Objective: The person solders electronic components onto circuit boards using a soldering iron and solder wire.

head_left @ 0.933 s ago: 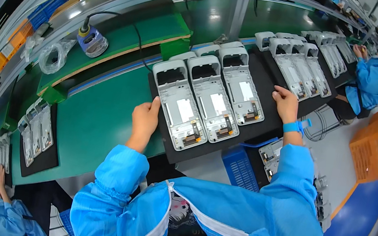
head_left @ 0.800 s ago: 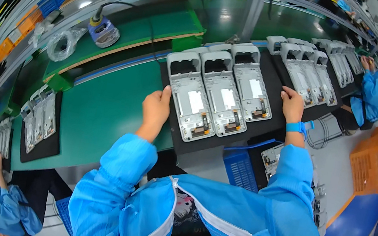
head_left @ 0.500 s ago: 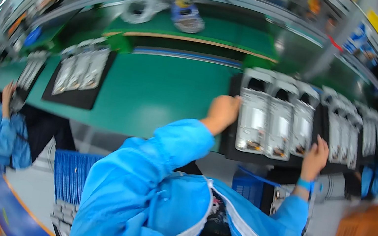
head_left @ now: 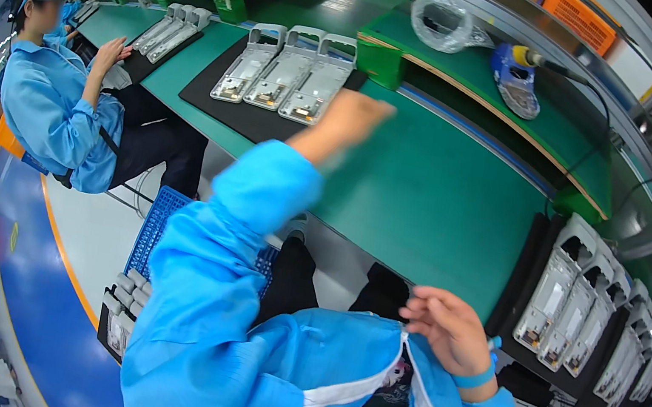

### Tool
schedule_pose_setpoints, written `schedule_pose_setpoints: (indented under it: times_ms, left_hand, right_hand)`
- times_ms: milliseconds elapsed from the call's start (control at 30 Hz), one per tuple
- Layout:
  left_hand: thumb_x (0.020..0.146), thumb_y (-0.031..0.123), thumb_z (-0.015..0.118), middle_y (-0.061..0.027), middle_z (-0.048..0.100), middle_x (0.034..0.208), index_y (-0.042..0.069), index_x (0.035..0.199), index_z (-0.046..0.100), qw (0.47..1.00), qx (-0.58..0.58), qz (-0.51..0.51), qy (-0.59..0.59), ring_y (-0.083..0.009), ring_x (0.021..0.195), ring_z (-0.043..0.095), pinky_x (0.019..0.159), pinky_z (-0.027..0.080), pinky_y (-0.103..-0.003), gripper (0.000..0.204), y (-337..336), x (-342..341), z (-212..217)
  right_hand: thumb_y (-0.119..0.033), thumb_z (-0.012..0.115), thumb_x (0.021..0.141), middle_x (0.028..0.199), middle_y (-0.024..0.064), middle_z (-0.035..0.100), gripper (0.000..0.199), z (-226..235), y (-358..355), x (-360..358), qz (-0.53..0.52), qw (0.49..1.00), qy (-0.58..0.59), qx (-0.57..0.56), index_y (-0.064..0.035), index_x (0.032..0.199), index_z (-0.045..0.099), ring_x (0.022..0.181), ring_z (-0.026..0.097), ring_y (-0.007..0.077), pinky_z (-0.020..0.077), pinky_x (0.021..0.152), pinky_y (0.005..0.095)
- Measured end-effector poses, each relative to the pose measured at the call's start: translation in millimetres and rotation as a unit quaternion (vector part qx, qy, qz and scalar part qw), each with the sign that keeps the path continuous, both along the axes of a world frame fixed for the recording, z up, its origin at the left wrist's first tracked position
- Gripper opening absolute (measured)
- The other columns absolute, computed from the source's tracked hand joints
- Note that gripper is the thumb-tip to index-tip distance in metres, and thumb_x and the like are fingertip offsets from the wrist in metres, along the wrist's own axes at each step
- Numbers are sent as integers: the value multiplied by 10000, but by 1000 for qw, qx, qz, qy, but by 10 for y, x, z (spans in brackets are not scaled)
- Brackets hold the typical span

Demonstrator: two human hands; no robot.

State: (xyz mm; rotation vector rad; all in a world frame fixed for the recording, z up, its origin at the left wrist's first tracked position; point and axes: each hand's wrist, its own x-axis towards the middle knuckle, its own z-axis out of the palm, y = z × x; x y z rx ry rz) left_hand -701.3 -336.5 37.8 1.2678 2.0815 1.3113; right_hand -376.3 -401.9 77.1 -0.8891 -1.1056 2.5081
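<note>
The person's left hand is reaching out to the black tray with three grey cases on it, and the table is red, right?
Not quite: the table is green, not red. The head view shows it. The rest holds: the left hand reaches toward the black tray carrying three grey cases.

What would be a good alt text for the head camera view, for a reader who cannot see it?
A person in a blue smock reaches the blurred left hand over a green workbench toward a black tray with three grey device housings. The empty right hand hovers near the body, beside another tray of housings. A co-worker sits at left.
</note>
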Motion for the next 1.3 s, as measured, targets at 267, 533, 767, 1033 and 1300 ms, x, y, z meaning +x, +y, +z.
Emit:
schedule_pose_setpoints:
  times_ms: [267, 533, 767, 1033, 1300]
  left_hand:
    - [830, 399, 470, -175, 610, 883, 88, 878, 642, 870, -160, 371, 284, -355, 853, 573, 732, 447, -439, 360, -1121, -3330, -700]
    - [778, 512, 511, -150, 629, 863, 97, 893, 660, 881, -245, 332, 233, -316, 837, 593, 716, 464, -387, 456, -1153, -4075, -991]
    - [742, 519, 551, -158, 626, 863, 86, 901, 662, 888, -227, 321, 236, -312, 838, 593, 722, 458, -379, 474, -1416, -3993, -958]
    - [685, 410, 663, -186, 622, 703, -16, 822, 654, 930, -189, 244, 199, -286, 682, 616, 653, 468, -353, 447, -1533, -2419, -632]
    - [691, 420, 669, -165, 582, 602, -25, 791, 634, 945, -229, 156, 173, -260, 572, 585, 566, 451, -339, 457, -1045, -324, -404]
  right_hand:
    - [-109, 499, 855, 1231, 164, 417, 461, -520, 348, -2477, 13, 998, -9, -53, 70, 1244, 331, 1146, 413, 215, 361, 948, 317]
    - [-65, 507, 826, 1070, 144, 471, 565, -921, 388, -3736, -73, 988, -121, 55, 92, 1291, 226, 850, 503, 167, 467, 736, 266]
    - [-31, 567, 757, 827, 95, 518, 458, -1101, 316, -3704, -9, 965, -175, 196, 93, 1158, 383, 609, 552, 136, 458, 486, 263]
    - [-10, 583, 717, 814, 159, 509, 558, -720, 404, -1952, 3, 967, -189, 173, 112, 1182, 299, 495, 564, 192, 494, 417, 298]
    - [-60, 557, 753, 913, 133, 510, 455, -655, 722, 23, -53, 788, -421, 445, 62, 1168, 414, 658, 582, 239, 478, 536, 335]
